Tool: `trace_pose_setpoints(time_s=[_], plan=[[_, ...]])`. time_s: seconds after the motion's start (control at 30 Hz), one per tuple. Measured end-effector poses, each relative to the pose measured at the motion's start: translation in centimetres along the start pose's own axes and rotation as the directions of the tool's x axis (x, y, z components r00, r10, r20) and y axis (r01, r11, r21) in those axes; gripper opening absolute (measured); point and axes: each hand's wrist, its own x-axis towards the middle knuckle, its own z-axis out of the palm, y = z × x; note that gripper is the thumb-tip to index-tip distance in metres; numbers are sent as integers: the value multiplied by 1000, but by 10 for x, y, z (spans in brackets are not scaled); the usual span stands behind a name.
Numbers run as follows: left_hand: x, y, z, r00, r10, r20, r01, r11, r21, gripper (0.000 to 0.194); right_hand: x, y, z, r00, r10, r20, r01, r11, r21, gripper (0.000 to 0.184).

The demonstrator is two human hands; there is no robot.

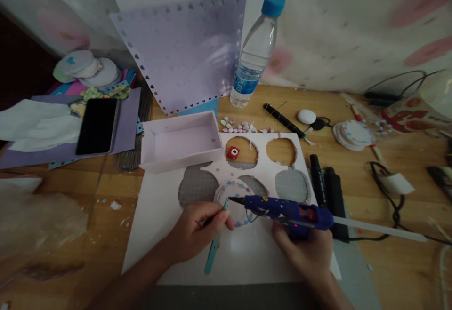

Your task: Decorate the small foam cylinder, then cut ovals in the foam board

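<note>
My right hand [310,253] is wrapped round the handle of a blue glue gun [286,210] with a white glue stick out of its back. Its nozzle points left at the edge of a round paper disc [236,202]. My left hand [197,232] pinches a teal stick [214,249] whose tip meets the nozzle at the disc's left rim. The disc lies on a white sheet [162,216] with several round holes cut out of it.
A shallow pale box [180,140] sits behind the sheet, with a lilac punched sheet [183,51] and a water bottle [256,51] further back. A phone [97,124] lies at left, black markers [326,183] at right, cables [391,197] and paper discs [353,133] further right.
</note>
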Motion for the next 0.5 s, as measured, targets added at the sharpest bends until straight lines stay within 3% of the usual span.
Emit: trace_pose_setpoints(time_s=[0.5], plan=[[0, 2, 0, 999, -35, -3, 35, 999, -2, 43, 1, -4, -1, 1000, 28, 11, -28, 999, -45, 13]])
